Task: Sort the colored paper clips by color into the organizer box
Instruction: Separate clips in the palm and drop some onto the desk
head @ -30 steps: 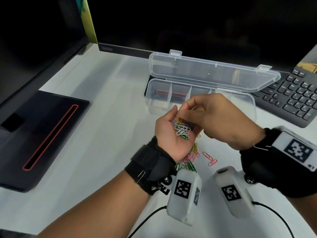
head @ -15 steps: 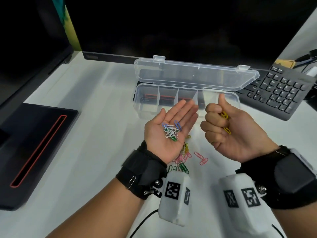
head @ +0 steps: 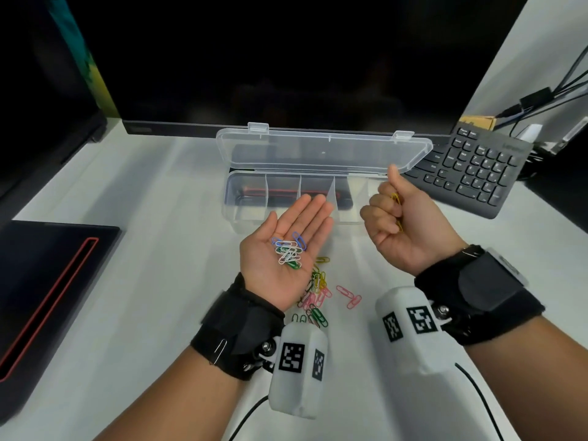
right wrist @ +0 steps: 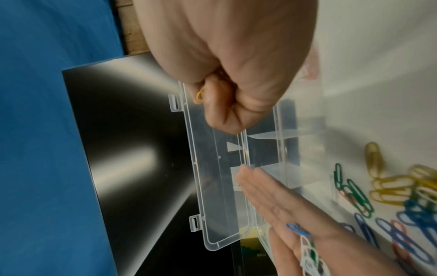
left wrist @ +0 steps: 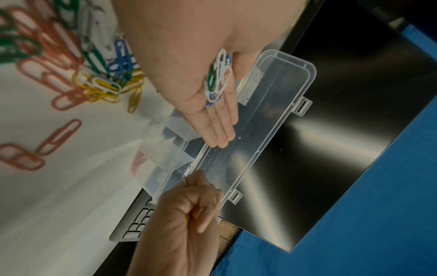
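Observation:
My left hand (head: 288, 246) lies palm up and flat, carrying a small heap of white, blue and green paper clips (head: 289, 249) (left wrist: 218, 78) (right wrist: 305, 246). My right hand (head: 397, 218) is curled in a fist, thumb up, gripping yellow paper clips (head: 396, 198) (right wrist: 200, 95). Both hands hover just in front of the clear organizer box (head: 251, 198), whose lid (head: 321, 151) stands open; its compartments look empty. A loose pile of pink, yellow, green and blue clips (head: 316, 291) (left wrist: 101, 78) lies on the white desk under the left wrist.
A dark monitor (head: 286, 58) stands right behind the box. A black keyboard (head: 471, 173) lies at the back right with cables beyond it. A black device with a red-rimmed slot (head: 47, 297) sits at the left. Two pink clips (head: 350, 296) lie apart from the pile.
A second ago my right fingers were picking in the left palm. The right hand has since pulled away to the right with yellow clips in its fist, and the left palm has flattened out.

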A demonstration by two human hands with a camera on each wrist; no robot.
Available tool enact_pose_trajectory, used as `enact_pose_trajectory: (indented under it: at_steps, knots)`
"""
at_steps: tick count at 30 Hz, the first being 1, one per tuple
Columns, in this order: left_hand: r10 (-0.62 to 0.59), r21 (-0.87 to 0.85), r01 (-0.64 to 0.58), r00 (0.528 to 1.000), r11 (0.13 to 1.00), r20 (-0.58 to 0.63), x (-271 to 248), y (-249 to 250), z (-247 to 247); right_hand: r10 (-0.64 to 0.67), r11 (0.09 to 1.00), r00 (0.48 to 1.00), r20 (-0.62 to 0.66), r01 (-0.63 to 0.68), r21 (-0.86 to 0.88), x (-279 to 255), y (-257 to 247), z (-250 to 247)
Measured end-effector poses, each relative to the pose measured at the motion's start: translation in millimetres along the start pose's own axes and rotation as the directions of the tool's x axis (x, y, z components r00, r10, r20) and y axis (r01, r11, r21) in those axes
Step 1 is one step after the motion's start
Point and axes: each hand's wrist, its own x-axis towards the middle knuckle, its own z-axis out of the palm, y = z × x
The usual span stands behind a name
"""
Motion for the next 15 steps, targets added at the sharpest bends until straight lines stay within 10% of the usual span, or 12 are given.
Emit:
enact_pose_trajectory:
  at_steps: [10, 15]
  knots:
    - [0.023, -0.012, -0.023, 1.000, 1.000, -0.005, -0.2, 5.2, 2.2, -0.048, 0.999, 0.999, 0.009, 0.048, -0.013, 23.3, 4.8, 13.8]
    - [0.020, 0.006, -0.019, 1.000, 1.000, -0.016, 0.6, 3.2, 1.7, -0.097, 0.932, 0.993, -0.072, 0.065, -0.356, 29.7, -5.1, 25.4]
